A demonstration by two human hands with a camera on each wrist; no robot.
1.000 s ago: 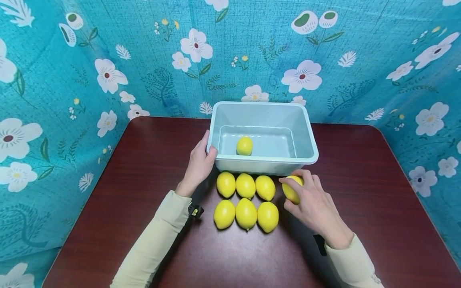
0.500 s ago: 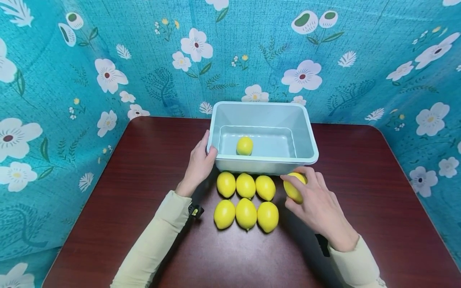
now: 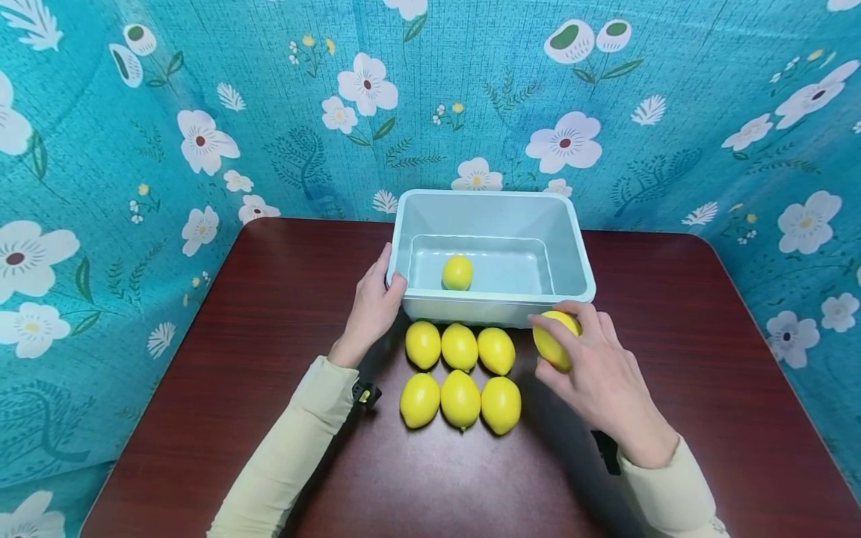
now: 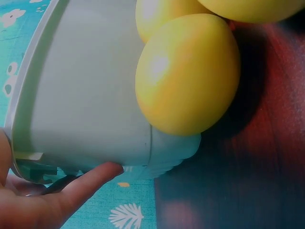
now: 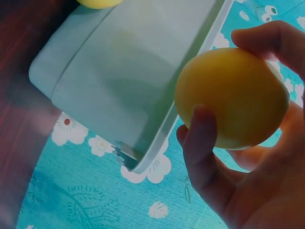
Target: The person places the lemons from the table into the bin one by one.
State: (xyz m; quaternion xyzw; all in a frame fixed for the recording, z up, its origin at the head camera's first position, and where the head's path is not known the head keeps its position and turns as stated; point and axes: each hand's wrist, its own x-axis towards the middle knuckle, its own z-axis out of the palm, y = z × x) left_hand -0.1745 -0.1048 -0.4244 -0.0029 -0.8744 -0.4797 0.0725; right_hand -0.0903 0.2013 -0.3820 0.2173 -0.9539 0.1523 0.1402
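Note:
In the head view, my left hand (image 3: 373, 306) grips the left end of a pale blue plastic bin (image 3: 494, 297). Its thumb lies against the bin's wall in the left wrist view. My right hand (image 3: 608, 385) pinches a lemon (image 3: 553, 345) between thumb and fingers, close to the bin's front right corner. The right wrist view shows that lemon (image 5: 231, 98) beside the bin's rim (image 5: 164, 129). One lemon (image 3: 457, 273) lies inside the bin, toward the left. In front of it are two rows of lemons, such as this near middle one (image 3: 460, 400).
The bin stands at the back of a dark red-brown wooden table (image 3: 430, 486). Behind and beside the table hangs a turquoise cloth (image 3: 269, 90) with white flowers. A dark strap (image 3: 365, 394) sits at the left wrist.
My right hand has lifted the lemon a little and shifted it up and right toward the bin's front right corner. The left hand, bin and other lemons have stayed put.

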